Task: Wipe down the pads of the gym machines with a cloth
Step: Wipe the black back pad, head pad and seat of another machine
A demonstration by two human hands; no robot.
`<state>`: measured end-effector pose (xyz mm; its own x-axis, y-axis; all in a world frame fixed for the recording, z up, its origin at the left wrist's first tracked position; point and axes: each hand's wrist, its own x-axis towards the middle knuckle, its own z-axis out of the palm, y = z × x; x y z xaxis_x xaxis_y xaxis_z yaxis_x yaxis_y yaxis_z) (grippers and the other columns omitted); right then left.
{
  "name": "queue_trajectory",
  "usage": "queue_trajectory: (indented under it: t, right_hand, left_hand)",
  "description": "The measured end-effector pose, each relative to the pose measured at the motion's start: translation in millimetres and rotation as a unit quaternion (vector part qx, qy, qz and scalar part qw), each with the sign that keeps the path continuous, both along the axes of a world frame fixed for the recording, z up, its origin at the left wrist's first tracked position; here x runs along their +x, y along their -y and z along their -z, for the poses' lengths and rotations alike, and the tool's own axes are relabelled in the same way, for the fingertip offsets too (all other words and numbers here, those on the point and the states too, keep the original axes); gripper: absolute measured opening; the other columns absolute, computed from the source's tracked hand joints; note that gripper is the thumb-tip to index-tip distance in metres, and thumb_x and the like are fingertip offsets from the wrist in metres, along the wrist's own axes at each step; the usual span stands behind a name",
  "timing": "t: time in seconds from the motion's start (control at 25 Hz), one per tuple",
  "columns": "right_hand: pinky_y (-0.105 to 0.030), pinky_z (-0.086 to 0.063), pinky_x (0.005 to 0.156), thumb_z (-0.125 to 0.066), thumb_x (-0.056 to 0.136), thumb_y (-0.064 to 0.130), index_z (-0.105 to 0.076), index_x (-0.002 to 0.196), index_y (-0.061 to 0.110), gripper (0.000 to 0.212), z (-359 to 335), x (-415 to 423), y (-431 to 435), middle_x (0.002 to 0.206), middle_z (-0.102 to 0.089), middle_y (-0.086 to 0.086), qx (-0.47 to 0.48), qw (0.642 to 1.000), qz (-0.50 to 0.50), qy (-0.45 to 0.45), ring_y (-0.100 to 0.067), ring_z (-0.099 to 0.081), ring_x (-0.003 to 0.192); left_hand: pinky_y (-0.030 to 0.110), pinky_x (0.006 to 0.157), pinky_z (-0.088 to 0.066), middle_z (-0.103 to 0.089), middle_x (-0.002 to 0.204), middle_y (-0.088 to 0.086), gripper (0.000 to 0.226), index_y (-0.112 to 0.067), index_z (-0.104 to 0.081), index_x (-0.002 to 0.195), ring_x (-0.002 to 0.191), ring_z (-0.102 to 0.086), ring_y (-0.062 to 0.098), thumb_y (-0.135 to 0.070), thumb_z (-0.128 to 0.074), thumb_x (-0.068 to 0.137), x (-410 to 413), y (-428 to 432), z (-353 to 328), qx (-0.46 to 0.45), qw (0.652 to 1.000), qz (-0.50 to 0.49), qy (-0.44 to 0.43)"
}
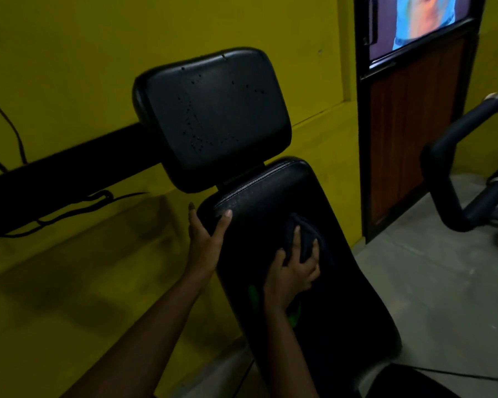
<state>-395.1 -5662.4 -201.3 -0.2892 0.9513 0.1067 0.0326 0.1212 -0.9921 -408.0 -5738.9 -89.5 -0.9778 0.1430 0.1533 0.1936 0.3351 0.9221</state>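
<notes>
A dark cloth [306, 235] is pressed onto the upper middle of the long pad [314, 297] by the right hand [292, 270], its fingers curled into the folds. The pad's upper left edge is gripped by the left hand [206, 237]. The head pad [216, 119] (dull, perforated) is judged not yet wiped; progress cannot be told.

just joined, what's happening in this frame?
A person is wiping a gym machine's long black pad. The right hand presses a dark cloth onto the upper part of that pad. The left hand grips the pad's left edge near its top, thumb on the face. The squarer head pad above has neither hand on it. The light is dim, so any dirt or wetness can't be judged.
</notes>
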Motion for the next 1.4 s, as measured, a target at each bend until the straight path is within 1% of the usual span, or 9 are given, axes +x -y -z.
queue_trajectory:
  t: [0.24,0.4,0.56,0.72,0.8,0.92,1.12,1.24,1.4]
  right_hand:
    - [-0.055,-0.036,0.090,-0.039,0.077,0.042,-0.043,0.134,0.042,0.057,-60,-16,-16,0.148,-0.035,-0.004,0.308,0.946,-0.097,0.022,-0.026,-0.029,0.120]
    - [-0.055,-0.035,0.093,-0.031,0.075,0.037,-0.040,0.138,0.038,0.063,-30,-16,-82,0.150,-0.032,-0.006,0.216,0.974,-0.054,0.036,-0.032,-0.030,0.127]
    - [-0.054,-0.031,0.102,-0.043,0.089,0.024,-0.024,0.143,0.038,0.059,-15,-1,-80,0.156,-0.016,-0.004,-0.021,0.996,-0.051,0.069,-0.035,-0.024,0.133]
    - [-0.056,-0.035,0.092,-0.035,0.080,0.031,-0.032,0.142,0.037,0.062,-54,-16,-58,0.152,-0.027,-0.010,0.223,0.969,-0.095,0.049,-0.033,-0.026,0.125]
    - [-0.056,-0.037,0.089,-0.034,0.078,0.032,-0.034,0.141,0.038,0.063,-45,-23,-72,0.150,-0.031,-0.010,0.261,0.961,-0.080,0.056,-0.029,-0.026,0.122]
    - [-0.053,-0.036,0.094,-0.028,0.078,0.033,-0.030,0.142,0.037,0.064,0,-8,-80,0.152,-0.027,-0.007,0.134,0.988,-0.033,0.069,-0.037,-0.033,0.124]
    - [-0.049,-0.031,0.099,-0.046,0.090,0.019,-0.029,0.143,0.034,0.058,39,10,-43,0.153,-0.022,-0.008,-0.073,0.992,0.000,0.101,-0.038,-0.031,0.127]
    - [-0.052,-0.039,0.092,-0.039,0.081,0.028,-0.038,0.139,0.034,0.058,15,10,11,0.148,-0.031,-0.011,0.105,0.993,-0.039,0.045,-0.034,-0.035,0.118]
    - [-0.047,-0.039,0.094,-0.040,0.079,0.029,-0.035,0.135,0.037,0.057,59,22,31,0.144,-0.025,-0.005,0.255,0.962,-0.088,0.033,-0.028,-0.033,0.119]
  left_hand:
    - [0.040,0.113,-0.029,-0.017,0.157,0.008,0.090,-0.023,0.000,0.150,0.142,-0.025,0.025,-0.054,-0.049,0.081,9,-2,20,0.007,0.998,-0.054,-0.015]
    - [0.022,0.102,-0.029,-0.026,0.153,0.001,0.086,-0.023,0.000,0.150,0.130,-0.030,0.006,-0.029,-0.059,0.088,7,4,30,-0.006,0.998,-0.017,-0.052]
    - [0.018,0.099,-0.028,-0.030,0.148,0.002,0.090,-0.019,0.002,0.149,0.124,-0.030,0.002,-0.014,-0.063,0.086,8,1,34,0.021,0.998,-0.010,-0.059]
    - [0.022,0.100,-0.031,-0.032,0.139,-0.005,0.086,-0.021,-0.002,0.149,0.125,-0.032,0.003,-0.015,-0.061,0.087,5,-4,42,0.041,0.996,-0.025,-0.081]
    - [0.022,0.102,-0.031,-0.031,0.140,-0.008,0.083,-0.022,-0.004,0.149,0.128,-0.031,0.004,-0.016,-0.061,0.088,3,-3,45,0.067,0.994,-0.021,-0.079]
    - [0.026,0.107,-0.032,-0.029,0.150,-0.004,0.084,-0.022,-0.011,0.149,0.134,-0.032,0.009,-0.023,-0.066,0.086,7,-1,62,0.090,0.993,-0.033,-0.066]
    - [0.006,0.086,-0.043,-0.040,0.134,-0.006,0.071,-0.016,-0.021,0.145,0.126,-0.042,0.012,-0.019,-0.063,0.087,15,-3,85,0.120,0.991,-0.035,-0.036]
    - [0.025,0.098,-0.045,-0.041,0.140,-0.001,0.091,-0.015,-0.023,0.145,0.127,-0.046,0.015,-0.043,-0.069,0.071,15,-1,88,0.145,0.988,-0.035,-0.032]
    - [0.015,0.095,-0.045,-0.038,0.144,0.000,0.092,-0.014,-0.019,0.147,0.126,-0.045,0.010,-0.037,-0.071,0.074,17,-1,99,0.122,0.990,-0.042,-0.049]
